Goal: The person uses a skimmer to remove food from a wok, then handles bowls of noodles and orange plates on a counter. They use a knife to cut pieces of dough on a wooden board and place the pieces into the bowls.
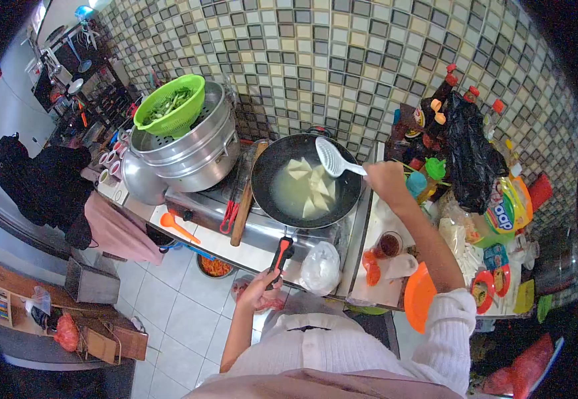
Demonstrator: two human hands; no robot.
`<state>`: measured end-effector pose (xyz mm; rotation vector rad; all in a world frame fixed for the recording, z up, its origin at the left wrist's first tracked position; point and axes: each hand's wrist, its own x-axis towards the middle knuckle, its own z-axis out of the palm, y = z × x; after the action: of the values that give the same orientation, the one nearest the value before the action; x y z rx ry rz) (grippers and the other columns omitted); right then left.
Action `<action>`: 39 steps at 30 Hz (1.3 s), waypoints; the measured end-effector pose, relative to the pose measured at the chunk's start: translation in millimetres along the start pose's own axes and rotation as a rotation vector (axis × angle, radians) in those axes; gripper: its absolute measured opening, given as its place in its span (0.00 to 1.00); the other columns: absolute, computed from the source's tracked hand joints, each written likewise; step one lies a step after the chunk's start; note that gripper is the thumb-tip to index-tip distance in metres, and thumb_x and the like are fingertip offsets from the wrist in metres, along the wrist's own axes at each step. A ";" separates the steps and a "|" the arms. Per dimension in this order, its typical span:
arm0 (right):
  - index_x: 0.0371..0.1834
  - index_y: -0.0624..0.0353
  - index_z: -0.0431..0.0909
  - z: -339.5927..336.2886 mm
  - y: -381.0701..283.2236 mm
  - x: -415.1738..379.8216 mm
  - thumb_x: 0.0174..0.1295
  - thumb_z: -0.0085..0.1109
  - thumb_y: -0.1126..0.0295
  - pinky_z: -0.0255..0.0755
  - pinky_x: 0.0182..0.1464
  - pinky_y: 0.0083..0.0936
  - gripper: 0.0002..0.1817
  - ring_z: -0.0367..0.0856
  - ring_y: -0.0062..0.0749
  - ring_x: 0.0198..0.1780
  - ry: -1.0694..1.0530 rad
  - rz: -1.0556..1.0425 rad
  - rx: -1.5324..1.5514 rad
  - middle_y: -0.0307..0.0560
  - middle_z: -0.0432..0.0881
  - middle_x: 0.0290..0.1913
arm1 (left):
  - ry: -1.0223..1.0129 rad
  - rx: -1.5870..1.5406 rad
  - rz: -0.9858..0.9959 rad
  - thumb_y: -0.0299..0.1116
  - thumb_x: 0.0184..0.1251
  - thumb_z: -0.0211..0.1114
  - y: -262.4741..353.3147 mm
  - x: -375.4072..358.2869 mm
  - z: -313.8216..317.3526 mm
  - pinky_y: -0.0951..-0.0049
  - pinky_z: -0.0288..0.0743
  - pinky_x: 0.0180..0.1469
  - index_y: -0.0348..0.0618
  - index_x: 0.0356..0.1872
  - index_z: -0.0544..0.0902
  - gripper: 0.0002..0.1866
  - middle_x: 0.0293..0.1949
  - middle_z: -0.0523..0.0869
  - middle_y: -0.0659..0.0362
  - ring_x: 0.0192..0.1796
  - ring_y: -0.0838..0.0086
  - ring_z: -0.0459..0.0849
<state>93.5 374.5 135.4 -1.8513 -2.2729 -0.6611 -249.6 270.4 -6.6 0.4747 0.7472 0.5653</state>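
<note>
Nearest the camera, the left hand (260,287) is closed around the orange-and-black handle (281,253) of the black round wok (305,179), which sits on the steel stove surface (262,229) holding pale tofu pieces in liquid (307,186). Across it, the right hand (385,179) grips the handle of a white slotted plastic skimmer (332,158), its head hovering over the wok's far rim. Crowding the wok are a stacked steel steamer (192,149) topped by a green colander of greens (169,105), a wooden-handled tool (245,196), a white plastic bag (320,267) and sauce bottles (438,100) beside a black bag (468,156).
</note>
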 end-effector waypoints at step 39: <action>0.28 0.55 0.75 40.8 -48.2 -27.6 0.50 0.48 0.71 0.71 0.21 0.30 0.06 0.79 0.35 0.22 -0.189 -0.076 0.014 0.44 0.77 0.19 | 0.015 -0.054 -0.001 0.35 0.64 0.51 4.5 -4.8 9.9 0.88 0.48 0.11 0.40 0.42 0.68 0.11 0.18 0.66 0.66 0.12 0.88 0.57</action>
<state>60.7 359.5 76.7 -1.9036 -2.4682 -0.4982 -246.5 268.8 4.7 0.4207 0.7451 0.5871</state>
